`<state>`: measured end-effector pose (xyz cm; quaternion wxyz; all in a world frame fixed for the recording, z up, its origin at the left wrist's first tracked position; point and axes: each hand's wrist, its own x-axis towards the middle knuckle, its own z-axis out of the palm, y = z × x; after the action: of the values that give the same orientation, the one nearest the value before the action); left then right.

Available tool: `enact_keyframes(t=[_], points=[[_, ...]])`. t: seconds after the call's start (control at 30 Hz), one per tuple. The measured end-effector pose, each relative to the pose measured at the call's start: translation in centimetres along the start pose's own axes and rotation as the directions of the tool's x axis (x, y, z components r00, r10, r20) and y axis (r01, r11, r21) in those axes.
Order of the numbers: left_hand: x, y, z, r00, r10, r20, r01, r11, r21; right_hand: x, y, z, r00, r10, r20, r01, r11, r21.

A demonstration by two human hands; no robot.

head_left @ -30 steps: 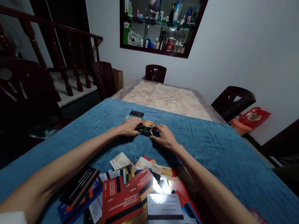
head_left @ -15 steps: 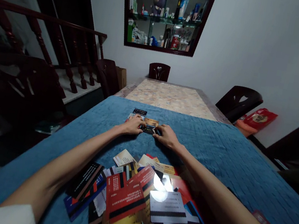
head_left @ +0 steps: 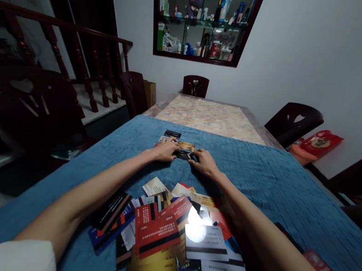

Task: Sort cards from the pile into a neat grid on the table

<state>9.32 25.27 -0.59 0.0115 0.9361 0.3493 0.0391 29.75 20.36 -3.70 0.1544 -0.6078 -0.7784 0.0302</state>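
Note:
Both arms reach out over the blue cloth to a small group of cards. My left hand (head_left: 167, 150) is closed, with its fingertips at the left end of a dark card (head_left: 183, 156). At that card's right end, my right hand (head_left: 204, 162) pinches the edge. A gold card (head_left: 186, 146) lies just beyond the dark one. Farther back and to the left is a black card (head_left: 173, 134), and the left hand partly covers other cards beside it. Closer to me, between my forearms, a loose heap holds red (head_left: 158, 236), silver (head_left: 206, 242) and gold cards, several overlapping.
The blue cloth (head_left: 249, 166) covers the near part of the long table (head_left: 209, 114). A red card (head_left: 324, 268) lies by my right forearm. Dark wooden chairs (head_left: 291, 122) stand around the table. A stair railing (head_left: 59, 30) is on the left, a glass cabinet (head_left: 201, 22) on the far wall.
The whole view has shifted slightly, with the scene sitting a little farther right. Both hands stay at the dark card, with hardly any visible movement against the cloth.

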Motion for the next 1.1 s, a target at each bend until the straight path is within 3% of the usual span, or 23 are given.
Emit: enact_keyframes(t=[0.37,0.6,0.77,1.1], points=[[-1.2,1.4,-0.4,0.997,-0.012,-0.072,0.012,1.0,-0.009,0.0,0.0,-0.2,1.0,0.006,0.013,-0.006,1.0,-0.016],[-4.4,3.5,-1.0,0.978,0.048,-0.202,-0.059,0.997,-0.05,-2.0,-0.7,-1.5,1.0,0.004,-0.027,-0.005,1.0,-0.021],[-8.0,5.6,-1.2,0.965,0.094,-0.246,-0.115,0.99,-0.075,-4.6,-2.0,-2.8,0.984,-0.152,-0.092,0.15,0.988,-0.02],[-13.3,9.1,-1.3,0.94,0.112,-0.321,-0.164,0.976,-0.142,-11.9,-6.8,-4.5,0.904,-0.409,-0.125,0.421,0.902,0.096]])
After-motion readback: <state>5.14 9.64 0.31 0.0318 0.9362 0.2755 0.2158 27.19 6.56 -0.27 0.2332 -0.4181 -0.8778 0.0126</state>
